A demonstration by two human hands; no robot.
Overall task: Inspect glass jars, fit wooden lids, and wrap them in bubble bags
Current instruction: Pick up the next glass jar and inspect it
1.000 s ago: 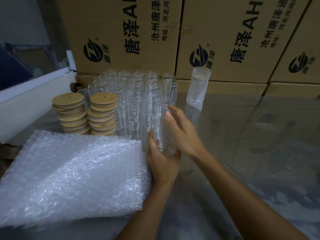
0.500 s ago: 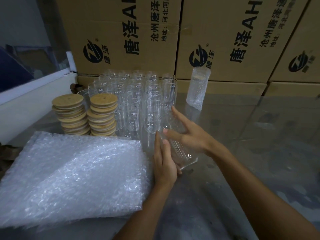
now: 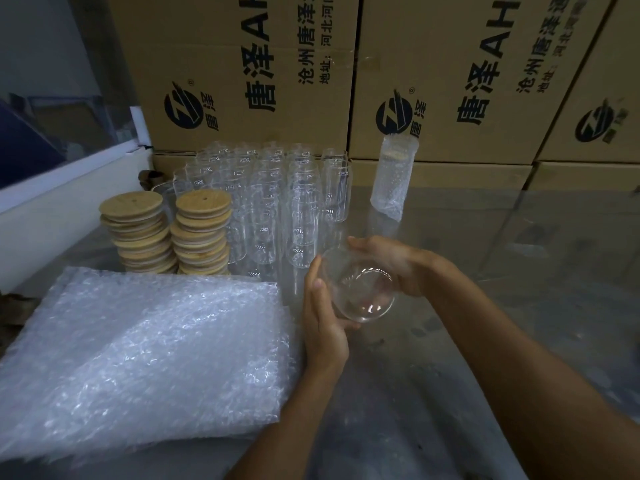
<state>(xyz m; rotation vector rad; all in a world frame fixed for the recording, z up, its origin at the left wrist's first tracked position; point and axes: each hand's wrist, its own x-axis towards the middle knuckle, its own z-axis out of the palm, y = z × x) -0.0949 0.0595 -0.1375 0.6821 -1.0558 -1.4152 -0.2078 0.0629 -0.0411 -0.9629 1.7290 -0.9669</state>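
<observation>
Since a second ago the glass jar point(image 3: 360, 289) has gone from upright at the near edge of the jar cluster to tipped over, base toward the camera, lifted clear of the counter point(image 3: 485, 341) near its middle. Left hand point(image 3: 323, 317) holds the jar's left side with fingers laid along the wall and thumb up; right hand point(image 3: 391, 263) cups the far right side, fingers curled round the mouth end. Looks like the inspection step: no lid on this one, no bag yet. Risks, as I judge them: smooth clear glass held between two palms can slip if either hand eases off, and it would drop onto the hard counter or knock into the standing glass jars point(image 3: 277, 202) just behind it, which are packed touching each other, so one hit could topple several. Dim light and clear glass also make chips or cracks easy to miss. Wooden lids point(image 3: 166, 233) sit in two stacks toward the left edge, beside the cluster; the stacks lean a bit, so a careless reach could spill them. Bubble bags point(image 3: 145, 358) lie in a flat pile at the near left corner. One wrapped jar point(image 3: 393, 178) stands at the far edge against cardboard boxes point(image 3: 450, 81) stacked along the back. Counter surface is glossy and reflective. Room reads as a storeroom.
</observation>
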